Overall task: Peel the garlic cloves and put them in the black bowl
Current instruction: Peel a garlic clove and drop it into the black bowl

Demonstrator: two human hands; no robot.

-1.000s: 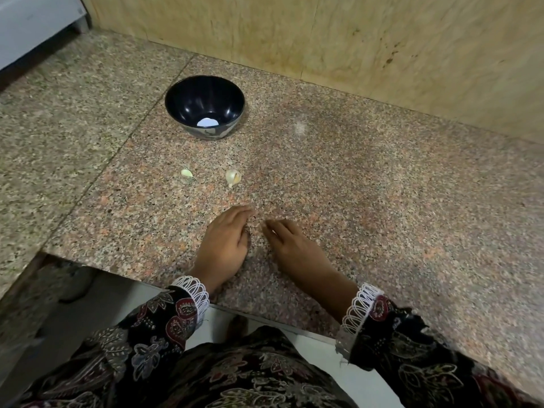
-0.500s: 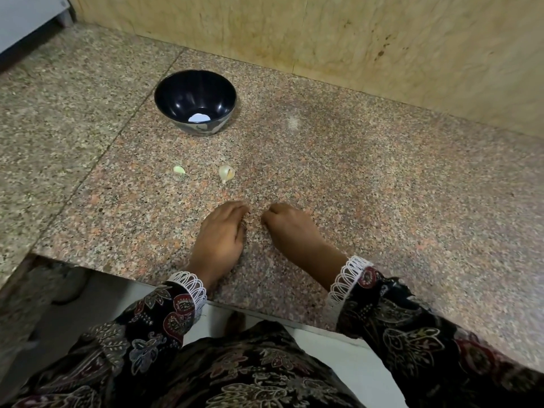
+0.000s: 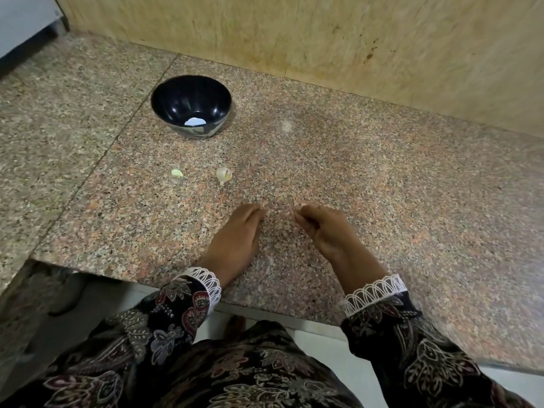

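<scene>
Head view, looking down on a speckled granite counter [image 3: 368, 178]. Left hand [image 3: 235, 240] lies palm down on the stone near the front edge, fingers straight and together, pointing toward the far side; it is relaxed and holds nothing. Right hand [image 3: 326, 231] rests just to the right of it, a narrow strip of bare counter between the two. Its fingers are curled inward with the fingertips [image 3: 300, 208] bunched at the far end; whether a small scrap is pinched there cannot be told, as the tips are too small and partly hidden. Both wrists emerge from dark floral sleeves [image 3: 176, 307] trimmed with white lace cuffs.

Two garlic cloves lie on the counter beyond the hands, apart from both. Right clove [image 3: 223, 174], pale and still in its skin with a tail pointing near, sits just beyond and slightly left of the left hand's fingertips. Left clove [image 3: 176, 173], smaller and yellowish, lies farther left at about the same depth. Neither hand touches either clove.

Black bowl [image 3: 191, 106] stands upright farther away, beyond the cloves and a little left of the hands, near a seam in the counter. A pale patch shows on its bottom. A beige wall [image 3: 323, 39] closes the far side.
</scene>
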